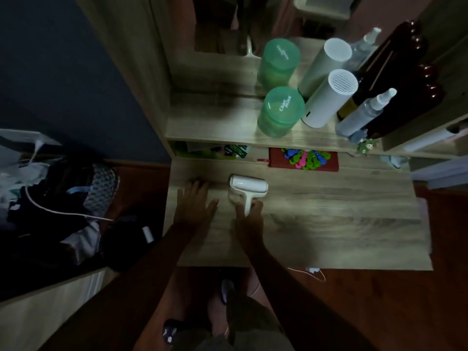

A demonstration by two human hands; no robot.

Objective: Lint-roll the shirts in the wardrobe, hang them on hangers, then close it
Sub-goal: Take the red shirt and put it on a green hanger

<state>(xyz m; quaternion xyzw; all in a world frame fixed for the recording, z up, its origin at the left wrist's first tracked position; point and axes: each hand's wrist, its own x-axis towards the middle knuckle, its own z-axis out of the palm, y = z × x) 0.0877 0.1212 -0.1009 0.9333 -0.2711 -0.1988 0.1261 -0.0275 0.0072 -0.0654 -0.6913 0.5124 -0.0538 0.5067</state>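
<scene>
The person is standing at the wooden table (329, 224), and the lint roller (248, 187) is lying on its top near the middle, its head pointing toward the shelf (215, 127). The right hand (249, 220) is gripping the roller's thin handle, thumb and fingers curling on either side of it. The left hand (196, 206) is resting flat on the table just beside it, fingers spread, holding nothing; the 2 hands are sitting apart. The roller is looking like light, stiff plastic, so I'd judge 1 hand enough to lift it. The handle is the place to hold, since the drum is likely tacky. A heap of clothes (63, 198) is lying off to the left.
</scene>
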